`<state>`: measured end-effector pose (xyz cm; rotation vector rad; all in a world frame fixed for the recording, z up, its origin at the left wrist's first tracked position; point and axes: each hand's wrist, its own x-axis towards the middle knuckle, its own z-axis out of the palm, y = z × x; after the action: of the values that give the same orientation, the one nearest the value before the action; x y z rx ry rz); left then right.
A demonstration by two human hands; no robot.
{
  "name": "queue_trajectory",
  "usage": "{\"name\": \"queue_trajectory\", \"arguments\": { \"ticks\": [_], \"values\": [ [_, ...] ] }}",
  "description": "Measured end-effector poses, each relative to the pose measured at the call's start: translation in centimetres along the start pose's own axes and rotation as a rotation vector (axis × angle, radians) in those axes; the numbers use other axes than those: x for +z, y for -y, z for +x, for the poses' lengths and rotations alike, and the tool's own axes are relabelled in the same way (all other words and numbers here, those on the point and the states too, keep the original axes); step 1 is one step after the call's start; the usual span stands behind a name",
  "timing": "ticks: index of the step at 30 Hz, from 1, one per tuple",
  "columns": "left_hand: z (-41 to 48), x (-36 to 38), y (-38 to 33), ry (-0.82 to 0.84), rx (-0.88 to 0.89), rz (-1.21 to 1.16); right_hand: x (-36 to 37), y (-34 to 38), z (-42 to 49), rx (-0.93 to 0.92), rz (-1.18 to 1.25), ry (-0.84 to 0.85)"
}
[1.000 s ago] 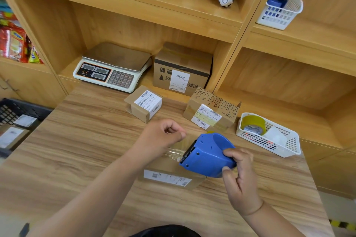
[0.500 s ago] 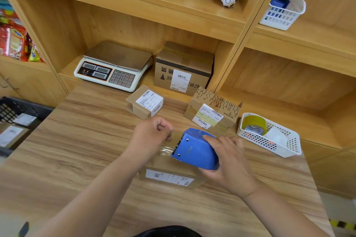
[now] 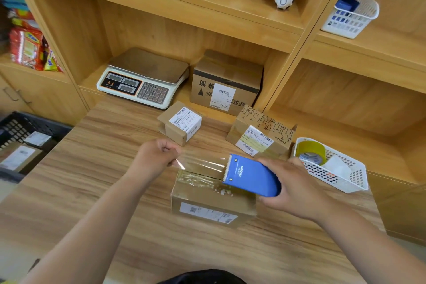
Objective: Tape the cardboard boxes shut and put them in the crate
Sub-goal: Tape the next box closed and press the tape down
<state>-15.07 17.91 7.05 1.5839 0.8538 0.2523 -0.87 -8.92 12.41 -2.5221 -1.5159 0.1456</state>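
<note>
Far left, the black crate (image 3: 34, 127) sits beside and below the tabletop (image 3: 92, 180), with a labelled parcel (image 3: 19, 157) lying inside it. Up on the shelf (image 3: 92, 80), a weighing scale (image 3: 143, 78).

Now the left hand (image 3: 154, 159): its fingers (image 3: 164, 147) are curled tight, pinching the free end of the clear tape (image 3: 202, 165) just above the tabletop. The strip runs taut and shiny to the right, passing over the top of the brown box (image 3: 212, 198). That box stands in the middle of the tabletop, its label facing the person and wrinkled tape across its lid.

Behind it stands a small box (image 3: 181, 123) with a white label, apart from the hands. Further back on the shelf is a big box (image 3: 227, 83).

At the strip's other end is the blue dispenser (image 3: 251, 176), toothed edge facing left, over the brown box's right half. Whether it touches the lid, I can't tell. The right hand (image 3: 297, 189) wraps it, fingers curled underneath and thumb on top.

Behind that, a patterned box (image 3: 260, 134) sits at the tabletop's back edge. Far right, a white basket (image 3: 345, 177) holds a yellow roll (image 3: 311, 151).
</note>
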Motion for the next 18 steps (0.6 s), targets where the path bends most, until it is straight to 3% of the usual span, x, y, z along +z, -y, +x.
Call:
{"name": "queue_trajectory", "arguments": {
  "ticks": [7, 18],
  "values": [
    [2.6, -0.3, 3.7, 0.013, -0.098, -0.073, -0.1, 1.2, 4.1, 0.107, -0.068, 0.203],
    [4.2, -0.8, 6.9, -0.019, -0.134, -0.122, 0.1, 4.1, 6.9, 0.058, -0.122, 0.307]
  ]
}}
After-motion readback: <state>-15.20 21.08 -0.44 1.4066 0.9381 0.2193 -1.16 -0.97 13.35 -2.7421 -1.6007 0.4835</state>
